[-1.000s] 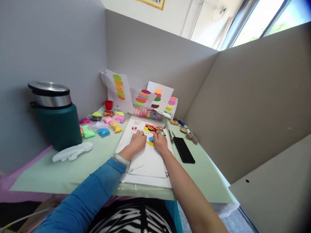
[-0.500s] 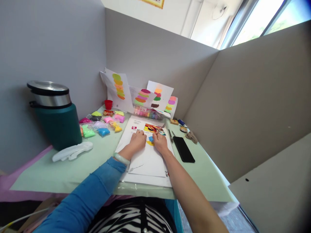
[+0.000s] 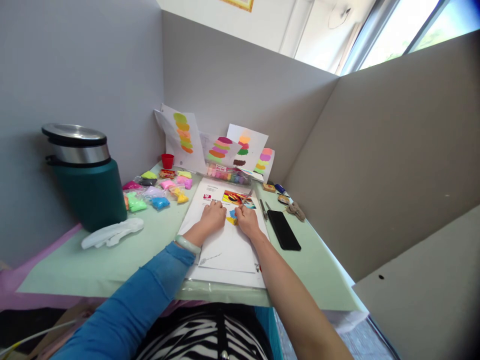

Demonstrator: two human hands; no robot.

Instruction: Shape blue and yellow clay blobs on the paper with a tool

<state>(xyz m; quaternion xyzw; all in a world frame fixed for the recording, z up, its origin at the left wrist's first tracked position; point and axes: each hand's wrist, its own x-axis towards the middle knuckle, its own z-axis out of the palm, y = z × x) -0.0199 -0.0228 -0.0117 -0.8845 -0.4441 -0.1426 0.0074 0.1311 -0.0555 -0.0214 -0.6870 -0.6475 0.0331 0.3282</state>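
My left hand (image 3: 213, 217) rests on the white paper (image 3: 228, 252), fingers lightly bent and pressing down beside a small blue and yellow patch. The blue piece (image 3: 233, 214) lies against the yellow piece (image 3: 230, 220), between my two hands; it looks like soft modelling clay. My right hand (image 3: 247, 220) is closed around a thin stick-like tool (image 3: 246, 199), whose upper end points away from me. Its lower tip is at the patch and partly hidden by my fingers. A printed sheet with a colourful picture (image 3: 229, 198) lies under the paper, just beyond my hands.
Several small bags of coloured clay (image 3: 160, 203) lie at left, near a red cup (image 3: 167, 161), a green flask (image 3: 88, 195) and a white crumpled item (image 3: 112, 233). At right are a black phone (image 3: 284, 230), a pen-like tool (image 3: 263, 210) and a brown cloth (image 3: 296, 212). Painted sheets (image 3: 245, 150) stand behind.
My right hand and the thin tool have shifted very slightly at the patch, and more of the yellow edge looks uneven. My left hand stays in place.
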